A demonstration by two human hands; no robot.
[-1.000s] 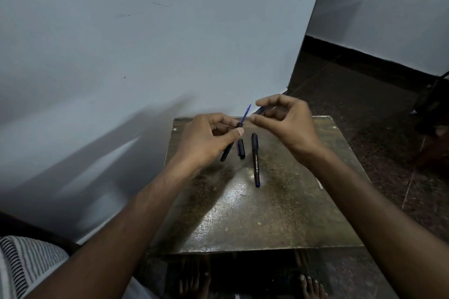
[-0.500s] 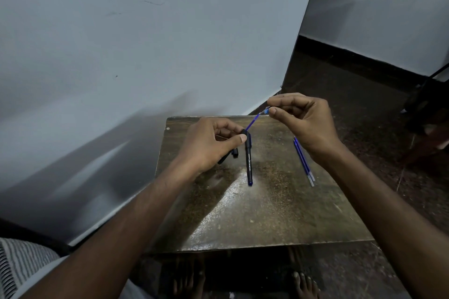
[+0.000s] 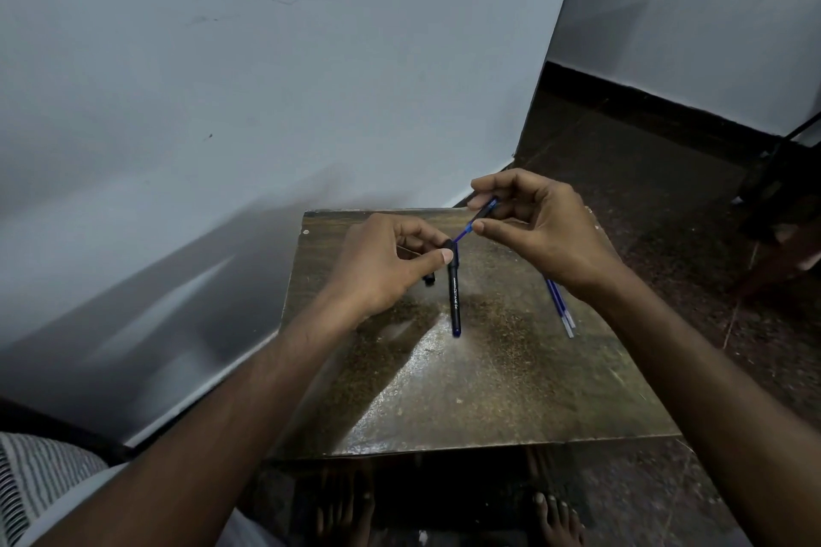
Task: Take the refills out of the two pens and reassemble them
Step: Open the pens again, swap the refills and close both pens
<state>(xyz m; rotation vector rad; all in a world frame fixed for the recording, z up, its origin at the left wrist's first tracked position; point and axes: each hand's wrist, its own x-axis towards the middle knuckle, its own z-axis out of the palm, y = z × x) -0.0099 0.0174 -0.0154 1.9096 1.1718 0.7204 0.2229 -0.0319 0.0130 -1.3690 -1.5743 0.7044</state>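
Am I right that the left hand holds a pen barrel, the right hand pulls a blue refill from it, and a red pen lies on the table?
Not quite. In the head view the pen lying on the table is black, not red. The left hand does hold a barrel, and the right hand grips the blue refill.

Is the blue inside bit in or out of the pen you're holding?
Partly out. The blue refill sticks from the pen barrel in the left hand, pinched by the right hand.

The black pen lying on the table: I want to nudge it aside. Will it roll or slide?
The black pen looks round and slim, so a sideways push would probably roll it. The table top looks glossy, so it may also slide. Being so thin, it is likely light.
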